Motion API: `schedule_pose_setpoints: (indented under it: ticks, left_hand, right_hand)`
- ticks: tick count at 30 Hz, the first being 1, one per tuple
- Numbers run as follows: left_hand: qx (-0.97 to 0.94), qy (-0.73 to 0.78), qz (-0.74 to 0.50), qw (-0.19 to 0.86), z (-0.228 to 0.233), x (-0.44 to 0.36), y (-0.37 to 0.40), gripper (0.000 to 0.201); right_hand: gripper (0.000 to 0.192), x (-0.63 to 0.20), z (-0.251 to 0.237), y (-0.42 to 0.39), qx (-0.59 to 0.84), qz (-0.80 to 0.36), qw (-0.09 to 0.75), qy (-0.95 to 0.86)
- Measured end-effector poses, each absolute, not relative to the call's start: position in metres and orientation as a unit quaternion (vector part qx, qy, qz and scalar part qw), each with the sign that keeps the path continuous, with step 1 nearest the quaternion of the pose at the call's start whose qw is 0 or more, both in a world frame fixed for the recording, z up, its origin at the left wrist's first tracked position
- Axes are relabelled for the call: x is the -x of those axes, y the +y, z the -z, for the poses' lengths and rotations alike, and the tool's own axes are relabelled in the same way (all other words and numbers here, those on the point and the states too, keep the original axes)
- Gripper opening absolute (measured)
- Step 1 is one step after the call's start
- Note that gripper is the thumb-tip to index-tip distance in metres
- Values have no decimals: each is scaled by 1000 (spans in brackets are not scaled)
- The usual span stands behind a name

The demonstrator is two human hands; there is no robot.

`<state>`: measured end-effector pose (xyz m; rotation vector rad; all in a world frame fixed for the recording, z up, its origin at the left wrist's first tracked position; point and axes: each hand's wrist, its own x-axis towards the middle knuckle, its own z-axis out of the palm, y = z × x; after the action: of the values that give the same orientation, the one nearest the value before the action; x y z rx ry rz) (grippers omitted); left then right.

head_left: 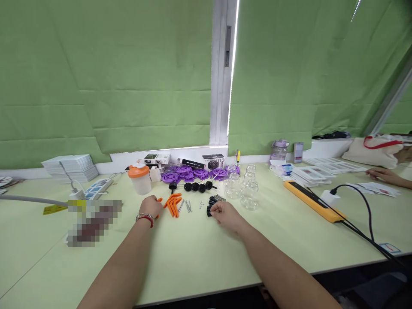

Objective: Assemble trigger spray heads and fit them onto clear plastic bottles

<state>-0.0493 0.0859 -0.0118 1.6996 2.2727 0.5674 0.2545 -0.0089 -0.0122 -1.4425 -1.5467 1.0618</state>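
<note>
My left hand (pixel 150 206), with bracelets at the wrist, has its fingers closed round an orange bent plastic piece whose ends stick out. Just right of it lie several matching orange pieces (pixel 172 206) and metal screws (pixel 188 206). The fingertips of my right hand (pixel 225 214) pinch a small black plastic part (pixel 209 211) at the near end of a group of black parts. Springs (pixel 219 198) lie just behind that hand. Tiny metal bits (pixel 201 205) are between the two hands. Black round knobs (pixel 195 187) form a row farther back.
Purple wheel-shaped parts (pixel 184 172) lie along the back. Clear cups (pixel 249 197) stand right of centre, an orange-lidded cup (pixel 139 182) left. A yellow power strip (pixel 312 201) with cables lies right. Another person's hand (pixel 380 174) rests at far right.
</note>
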Motion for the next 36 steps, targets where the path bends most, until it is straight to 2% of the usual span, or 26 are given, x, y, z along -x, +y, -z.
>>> schedule_pose_setpoints:
  ticks: [4, 8, 11, 15, 19, 27, 31, 33, 36]
  left_hand:
    - [-574, 779, -223, 117, 14, 52, 86, 36]
    - [-563, 784, -244, 92, 4, 43, 73, 48]
    - [-600, 749, -278, 39, -8, 17, 55, 43]
    - [-720, 630, -281, 81, -12, -31, 29, 31]
    - [-790, 552, -233, 129, 0, -67, 6, 26]
    - [-830, 493, -206, 161, 17, -73, -7, 40]
    - [-823, 442, -266, 239, 23, -71, 0, 28]
    - [-786, 428, -310, 319, 27, -71, 4, 20]
    - [-718, 404, -363, 435, 31, -73, 8, 20]
  right_hand:
    - [7, -280, 4, 6, 592, -295, 373, -650]
    - [7, -289, 10, 12, 590, -281, 353, -669]
    - [10, -289, 18, 11, 580, -264, 347, -688]
    - [19, -286, 21, 6, 576, -230, 312, -719]
    - [16, -282, 18, 2, 568, -217, 298, -736]
    - [5, -270, 22, -7, 547, -221, 281, -757]
    - [8, -266, 29, -7, 540, -280, 313, -729]
    - [9, -263, 33, -7, 528, -304, 332, -720]
    - [9, -259, 34, -8, 498, -305, 349, -733]
